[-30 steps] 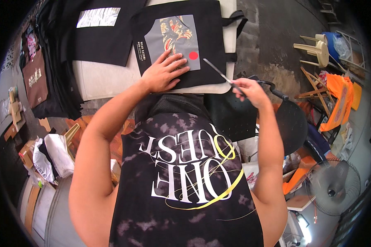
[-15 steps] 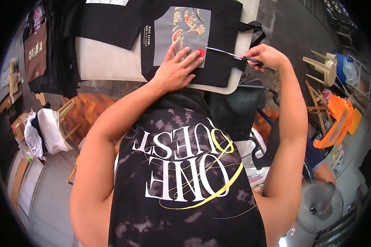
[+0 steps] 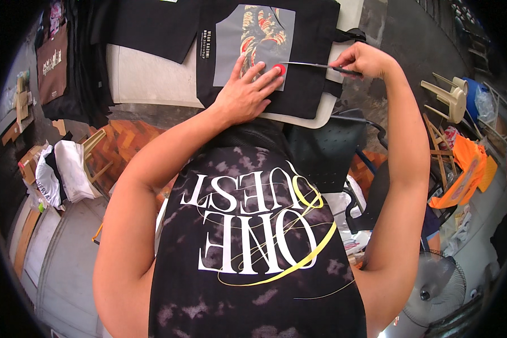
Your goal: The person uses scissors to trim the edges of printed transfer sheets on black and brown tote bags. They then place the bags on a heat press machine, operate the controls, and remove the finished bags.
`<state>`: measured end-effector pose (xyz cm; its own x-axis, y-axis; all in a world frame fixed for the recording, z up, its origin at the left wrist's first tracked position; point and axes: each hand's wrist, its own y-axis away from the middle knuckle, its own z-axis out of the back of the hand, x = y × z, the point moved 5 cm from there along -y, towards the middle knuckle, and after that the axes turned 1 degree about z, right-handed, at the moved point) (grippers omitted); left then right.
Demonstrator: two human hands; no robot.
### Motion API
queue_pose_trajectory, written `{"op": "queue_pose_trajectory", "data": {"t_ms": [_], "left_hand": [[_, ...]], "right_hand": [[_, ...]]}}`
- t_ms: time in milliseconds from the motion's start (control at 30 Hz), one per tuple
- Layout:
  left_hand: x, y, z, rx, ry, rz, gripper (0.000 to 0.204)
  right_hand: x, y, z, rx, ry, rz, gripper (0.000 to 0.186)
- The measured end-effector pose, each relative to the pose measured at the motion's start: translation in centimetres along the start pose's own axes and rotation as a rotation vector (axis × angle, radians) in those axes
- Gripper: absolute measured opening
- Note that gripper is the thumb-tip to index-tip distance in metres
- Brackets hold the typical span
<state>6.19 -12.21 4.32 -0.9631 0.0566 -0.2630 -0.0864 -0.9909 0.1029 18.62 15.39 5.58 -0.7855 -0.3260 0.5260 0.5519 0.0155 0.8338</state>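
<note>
My left hand point(image 3: 243, 94) lies flat with fingers spread on a greyish printed film point(image 3: 229, 42). That sheet, with a red, cream and dark design, rests on a black cloth bag point(image 3: 312, 31) with strap handles. To the right, my right hand point(image 3: 366, 61) grips scissors point(image 3: 310, 65) by their dark handles. Their thin blades point left over the bag, with the tips reaching the film's right edge near a red dot. From here I cannot make out whether the tips touch the film.
The bag lies on a pale table point(image 3: 152, 79). Left of it are a black cloth piece point(image 3: 158, 31) and hanging dark bags with a brown one point(image 3: 52, 65). A perforated black seat point(image 3: 324, 155) stands close to the table. Farther right are a beige stool point(image 3: 452, 97), an orange bag point(image 3: 466, 169) and a fan point(image 3: 434, 290).
My right hand has risen slightly and turned, so the scissors lie flatter and look narrower. My left hand stays on the film. The whole view has shifted a little.
</note>
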Motion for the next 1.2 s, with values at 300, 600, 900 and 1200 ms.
{"op": "queue_pose_trajectory", "data": {"t_ms": [300, 600, 900, 1200], "left_hand": [[0.0, 0.0, -0.1, -0.008, 0.002, 0.006, 0.067], [0.2, 0.5, 0.1, -0.051, 0.007, -0.001, 0.067], [0.2, 0.8, 4.3, -0.245, 0.559, 0.160, 0.059], [9.4, 1.4, 1.9, 0.039, 0.951, 0.604, 0.019]], "right_hand": [[4.0, -1.9, 0.8, -0.058, 0.226, -0.017, 0.033], [4.3, -0.3, 0.6, -0.042, 0.208, -0.009, 0.027], [1.8, 6.0, -9.7, -0.339, -0.663, 0.244, 0.029], [9.4, 2.8, -21.7, -1.317, -0.058, 0.378, 0.017]]}}
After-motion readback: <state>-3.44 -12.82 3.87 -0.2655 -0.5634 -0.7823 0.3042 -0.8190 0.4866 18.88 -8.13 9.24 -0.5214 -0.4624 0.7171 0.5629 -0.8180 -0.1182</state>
